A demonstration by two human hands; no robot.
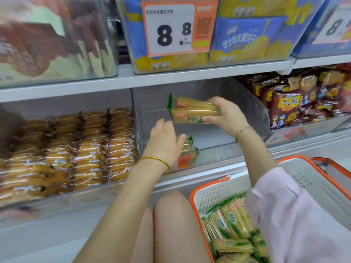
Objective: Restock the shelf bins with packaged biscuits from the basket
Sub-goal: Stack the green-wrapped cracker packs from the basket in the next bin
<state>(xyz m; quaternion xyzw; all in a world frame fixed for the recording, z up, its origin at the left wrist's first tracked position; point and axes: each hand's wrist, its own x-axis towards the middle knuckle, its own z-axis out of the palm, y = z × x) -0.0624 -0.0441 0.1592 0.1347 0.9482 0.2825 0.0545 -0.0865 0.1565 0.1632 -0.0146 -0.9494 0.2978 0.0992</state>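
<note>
Biscuit packets [193,111] pinched in right grip [226,116] over clear bin [250,114]; left grip [165,141], spread, rests on stack [189,149]. Next: lower them alongside.

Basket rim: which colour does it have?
Orange. The basket rim runs around white perforated walls and shows best in the head view.

Both forearms stretched forward. Right hand [226,114] higher, thumb and fingers curled round 2 biscuit packets [193,111]. Left hand [165,139] lower, back up, fingers loosely straight, pointing away.
</note>
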